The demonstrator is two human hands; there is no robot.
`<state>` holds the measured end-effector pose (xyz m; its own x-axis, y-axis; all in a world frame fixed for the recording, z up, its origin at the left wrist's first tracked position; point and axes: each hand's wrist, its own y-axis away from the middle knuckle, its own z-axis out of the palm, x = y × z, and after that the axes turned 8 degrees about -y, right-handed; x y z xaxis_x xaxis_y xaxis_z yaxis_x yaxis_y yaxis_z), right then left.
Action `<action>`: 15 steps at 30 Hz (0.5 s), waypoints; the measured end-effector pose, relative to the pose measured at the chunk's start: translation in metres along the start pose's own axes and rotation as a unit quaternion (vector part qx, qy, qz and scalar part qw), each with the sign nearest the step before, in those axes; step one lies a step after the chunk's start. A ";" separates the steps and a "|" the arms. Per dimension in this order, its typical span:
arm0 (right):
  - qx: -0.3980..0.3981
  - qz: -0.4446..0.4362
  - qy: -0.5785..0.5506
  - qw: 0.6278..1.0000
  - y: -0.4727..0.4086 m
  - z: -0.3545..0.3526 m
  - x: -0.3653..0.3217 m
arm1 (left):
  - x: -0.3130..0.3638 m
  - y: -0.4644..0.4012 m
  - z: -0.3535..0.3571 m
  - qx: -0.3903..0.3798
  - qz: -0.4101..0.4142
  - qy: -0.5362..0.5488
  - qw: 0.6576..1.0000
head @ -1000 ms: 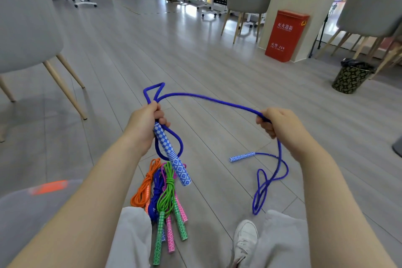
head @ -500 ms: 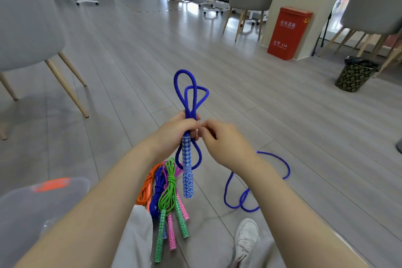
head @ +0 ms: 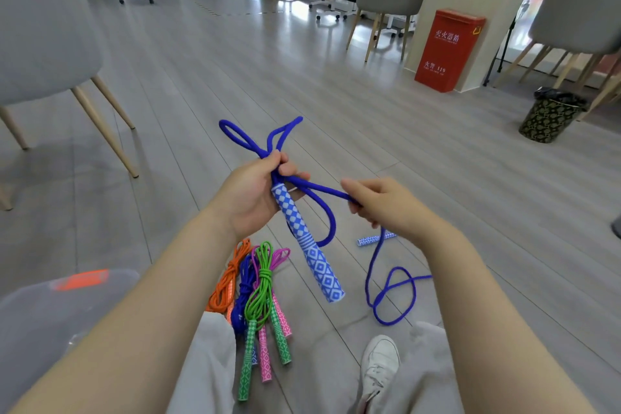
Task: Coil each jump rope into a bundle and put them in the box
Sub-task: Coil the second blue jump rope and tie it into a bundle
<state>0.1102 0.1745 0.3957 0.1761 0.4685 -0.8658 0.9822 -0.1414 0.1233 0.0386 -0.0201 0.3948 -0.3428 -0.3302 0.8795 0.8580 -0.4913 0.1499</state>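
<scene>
Head cam: grey chair (head: 40, 27) upper left, red fire box (head: 448, 50) and a patterned bin (head: 549, 116) upper right, a clear lidded box (head: 50, 319) at lower left. Coiled ropes (head: 258, 296) (orange, blue, green, pink) lie on the floor bottom centre, beside a white shoe (head: 381, 363).

Left hand (head: 250, 197) grips the blue rope (head: 322, 191) loops and handle (head: 307, 245) mid-frame; the handle's long axis slants down to the right. Right hand (head: 379, 205) pinches the rope just beside it. The rest trails to the floor, second handle (head: 374, 239) lying flat there.
</scene>
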 end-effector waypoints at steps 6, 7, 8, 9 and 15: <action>0.019 0.026 -0.015 0.999 0.012 -0.034 0.011 | 0.011 -0.006 -0.015 0.056 0.008 0.058 0.997; 0.025 0.032 -0.013 0.999 0.014 -0.039 0.013 | 0.014 -0.007 -0.019 0.066 0.006 0.068 0.995; 0.030 0.040 -0.011 0.999 0.016 -0.044 0.015 | 0.016 -0.008 -0.023 0.078 0.003 0.075 0.994; 0.034 0.049 -0.012 0.998 0.018 -0.049 0.018 | 0.019 -0.008 -0.028 0.092 -0.001 0.080 0.993; 0.050 0.072 -0.035 0.996 0.022 -0.071 0.034 | 0.027 -0.010 -0.052 0.203 0.005 0.091 0.975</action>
<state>0.1419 0.2490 0.4028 0.3063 0.3752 -0.8749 0.9352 -0.2903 0.2029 0.0008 -0.0657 0.3931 -0.3634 -0.4897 0.7926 0.9300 -0.1402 0.3398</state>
